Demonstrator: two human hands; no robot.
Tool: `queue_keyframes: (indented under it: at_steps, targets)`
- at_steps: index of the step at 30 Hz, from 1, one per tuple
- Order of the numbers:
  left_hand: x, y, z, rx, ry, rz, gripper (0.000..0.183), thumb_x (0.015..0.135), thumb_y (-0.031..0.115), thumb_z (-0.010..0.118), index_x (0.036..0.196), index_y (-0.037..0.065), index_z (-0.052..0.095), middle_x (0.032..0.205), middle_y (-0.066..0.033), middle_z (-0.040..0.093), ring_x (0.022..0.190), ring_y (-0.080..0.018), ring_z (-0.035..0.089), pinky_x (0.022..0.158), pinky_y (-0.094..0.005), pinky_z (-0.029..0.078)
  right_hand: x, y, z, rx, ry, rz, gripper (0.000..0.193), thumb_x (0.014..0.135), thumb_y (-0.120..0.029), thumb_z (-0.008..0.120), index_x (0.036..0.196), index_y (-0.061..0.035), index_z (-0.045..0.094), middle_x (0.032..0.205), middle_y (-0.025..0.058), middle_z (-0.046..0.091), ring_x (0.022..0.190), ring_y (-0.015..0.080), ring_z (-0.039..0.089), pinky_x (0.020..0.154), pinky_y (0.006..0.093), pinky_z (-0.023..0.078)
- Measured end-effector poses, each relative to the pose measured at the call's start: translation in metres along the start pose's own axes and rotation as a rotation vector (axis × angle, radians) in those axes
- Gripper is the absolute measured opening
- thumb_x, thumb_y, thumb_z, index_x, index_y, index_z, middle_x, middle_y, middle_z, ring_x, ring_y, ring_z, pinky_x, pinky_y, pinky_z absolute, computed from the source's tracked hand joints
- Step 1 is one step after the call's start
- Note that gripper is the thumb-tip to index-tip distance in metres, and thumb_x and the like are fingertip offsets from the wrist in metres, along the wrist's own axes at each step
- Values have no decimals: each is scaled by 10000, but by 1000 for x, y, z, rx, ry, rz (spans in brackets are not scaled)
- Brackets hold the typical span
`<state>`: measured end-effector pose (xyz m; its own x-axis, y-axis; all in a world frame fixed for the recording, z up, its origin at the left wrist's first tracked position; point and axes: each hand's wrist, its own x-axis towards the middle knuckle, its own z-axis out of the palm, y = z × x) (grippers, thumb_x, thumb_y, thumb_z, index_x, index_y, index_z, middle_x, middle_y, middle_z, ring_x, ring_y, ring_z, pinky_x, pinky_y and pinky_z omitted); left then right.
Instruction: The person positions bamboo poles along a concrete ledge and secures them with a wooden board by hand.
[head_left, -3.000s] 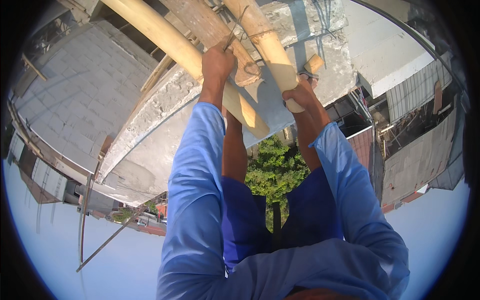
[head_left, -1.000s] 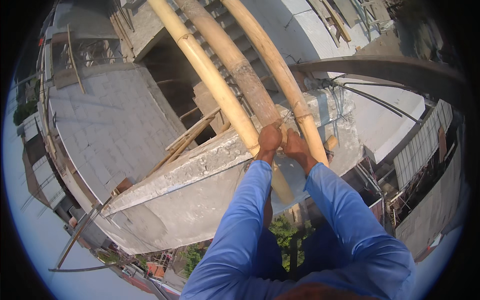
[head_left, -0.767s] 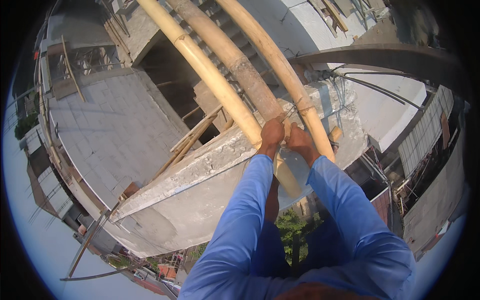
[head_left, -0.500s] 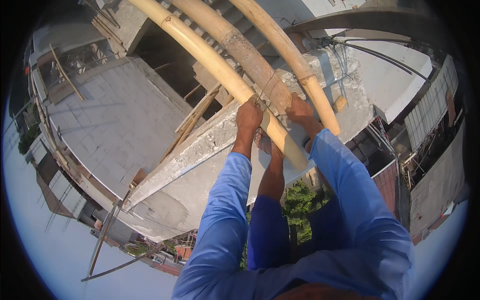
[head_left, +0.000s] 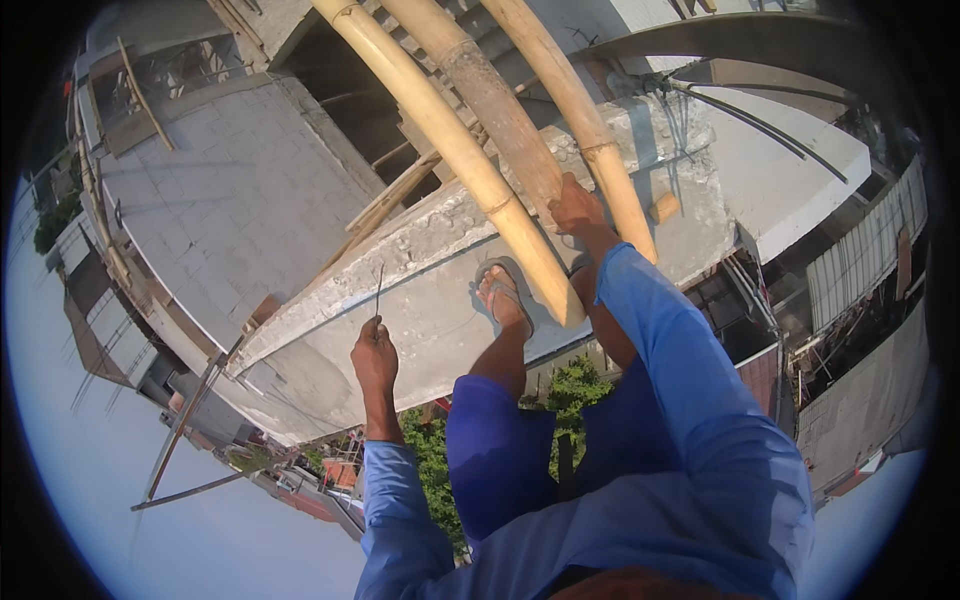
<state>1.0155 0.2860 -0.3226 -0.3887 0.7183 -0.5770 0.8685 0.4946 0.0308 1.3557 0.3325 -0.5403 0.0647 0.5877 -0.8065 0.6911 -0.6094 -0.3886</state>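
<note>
Three bamboo poles lie side by side across a concrete ledge: a smooth yellow left pole, a rougher brown-grey middle pole and a tan right pole. My right hand is closed round the lower end of the middle pole, its fingertips partly hidden. Out to the left, apart from the poles, my left hand is a fist with a thin dark length of wire sticking up from it. Whether the wire is part of a tool is too small to tell.
My sandalled foot stands on the narrow concrete ledge, beside the left pole's end. Beyond its near edge, green foliage shows far below. A small wood block lies right of the poles. Rebar sticks out at the right.
My left hand has left the left pole and moved left and toward me, with the wire now standing out of it. My right hand stays at the middle pole's end.
</note>
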Motion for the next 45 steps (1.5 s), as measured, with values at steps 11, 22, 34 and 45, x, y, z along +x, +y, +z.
queue_keyframes:
  at_steps: [11, 22, 34, 45]
  targets:
    - [-34, -46, 0, 94, -66, -69, 269, 895, 204, 529, 1073, 41, 650, 936, -243, 660, 896, -400, 642, 781, -452, 512, -5, -1, -15, 6, -19, 19, 502, 835, -276, 639, 1151, 52, 430, 1063, 306, 606, 1037, 437, 586, 883, 485, 452]
    - [-1, 68, -12, -159, -181, 70, 378, 902, 354, 525, 1087, 44, 637, 1007, -234, 654, 963, -408, 619, 838, -475, 485, -132, 47, -133, 176, 154, -80, 345, 781, -218, 646, 1009, 18, 538, 793, 162, 587, 799, 298, 619, 714, 387, 483]
    - [-32, 142, -131, -229, -241, 72, 611, 940, 523, 384, 1055, -31, 614, 1003, -285, 638, 1009, -437, 594, 873, -492, 453, -289, -97, -411, 861, 905, -467, 952, 630, -135, 817, 1394, -30, 259, 1251, 133, 466, 1179, 254, 467, 993, 370, 409]
    - [27, 136, -240, -236, -65, 79, 344, 894, 238, 426, 1104, 32, 603, 1021, -273, 638, 993, -419, 606, 867, -494, 466, -335, -152, -421, 488, 948, -650, 737, 722, -170, 782, 1339, 1, 418, 1300, 144, 467, 1200, 257, 467, 1012, 388, 379]
